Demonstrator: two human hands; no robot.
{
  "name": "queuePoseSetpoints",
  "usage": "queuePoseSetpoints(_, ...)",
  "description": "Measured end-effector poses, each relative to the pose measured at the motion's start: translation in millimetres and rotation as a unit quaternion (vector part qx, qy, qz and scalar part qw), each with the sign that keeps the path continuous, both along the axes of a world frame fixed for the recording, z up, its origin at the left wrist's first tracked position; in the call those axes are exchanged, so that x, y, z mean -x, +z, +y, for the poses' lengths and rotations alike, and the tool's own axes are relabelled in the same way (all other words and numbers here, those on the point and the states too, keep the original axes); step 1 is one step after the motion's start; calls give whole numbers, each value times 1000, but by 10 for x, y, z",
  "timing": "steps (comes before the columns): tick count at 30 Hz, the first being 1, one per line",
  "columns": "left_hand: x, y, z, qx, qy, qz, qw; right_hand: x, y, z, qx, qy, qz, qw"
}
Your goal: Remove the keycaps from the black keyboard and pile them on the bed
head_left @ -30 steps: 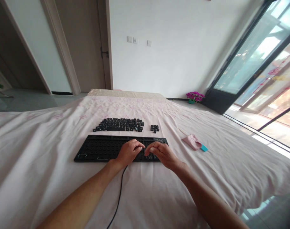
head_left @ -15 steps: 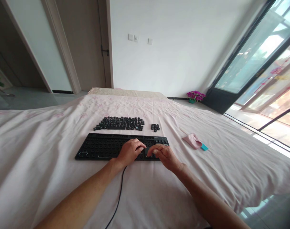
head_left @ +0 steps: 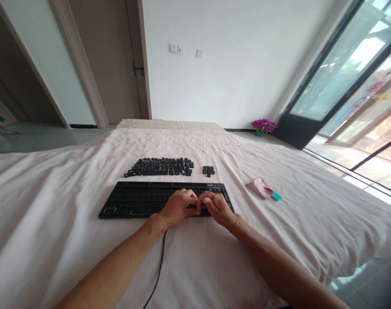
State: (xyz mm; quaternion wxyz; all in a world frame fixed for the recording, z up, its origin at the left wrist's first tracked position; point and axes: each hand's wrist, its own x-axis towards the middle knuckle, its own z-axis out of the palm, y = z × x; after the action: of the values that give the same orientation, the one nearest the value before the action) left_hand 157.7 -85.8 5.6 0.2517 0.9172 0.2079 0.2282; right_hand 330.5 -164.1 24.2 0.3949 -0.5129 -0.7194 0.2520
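Observation:
A black keyboard (head_left: 131, 197) lies flat on the pale cloth, with most of its keycaps off and the bare key grid showing. My left hand (head_left: 181, 207) rests over its right-of-middle part, fingers bent and drawn together. Close against it, my right hand (head_left: 216, 207) is curled over the keyboard's right section, thumb and fingers pinched. What lies between the fingertips is hidden. Beyond the keyboard, loose black keycaps (head_left: 163, 166) are grouped in rows, and a smaller cluster of keycaps (head_left: 208, 170) sits to their right.
The keyboard's cable (head_left: 159, 268) runs toward me over the pink-white cloth (head_left: 195, 266). To the right lie a pink pouch (head_left: 260, 187) and a teal piece (head_left: 276, 196) at its edge. Purple flowers (head_left: 264, 126) stand by the glass door.
My right hand has moved left and now meets my left hand over the keyboard. The left hand has shifted slightly down, its fingers drawn in. The view has tilted a little.

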Motion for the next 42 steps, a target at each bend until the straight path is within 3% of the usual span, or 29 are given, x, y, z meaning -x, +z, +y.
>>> queuePoseSetpoints(4, -45, -30, -9, -4, 12, 0, 1000, 47, -16, 35, -12, 4, -5, 1000)
queuePoseSetpoints(9, -60, -17, -53, 3, 6, -9, 1000, 74, -104, 37, -66, -47, 66, 994)
queuePoseSetpoints(22, -30, -14, -15, 119, 2, -72, 990, 105, -118, 0, -96, -146, 154, 973)
queuePoseSetpoints(26, -4, -47, 23, 122, -19, -83, 989, 51, -26, -51, -141, -144, 111, 973)
queuePoseSetpoints(30, 0, -79, 62, 114, -40, -76, 990, -47, 70, -62, -187, -102, 21, 977)
queuePoseSetpoints(35, -29, -67, 46, 159, -9, -99, 982, -112, 100, 2, -129, -77, -55, 987)
queuePoseSetpoints(42, -49, -62, 86, 280, 49, -164, 945, -67, 98, 83, -75, -69, -150, 983)
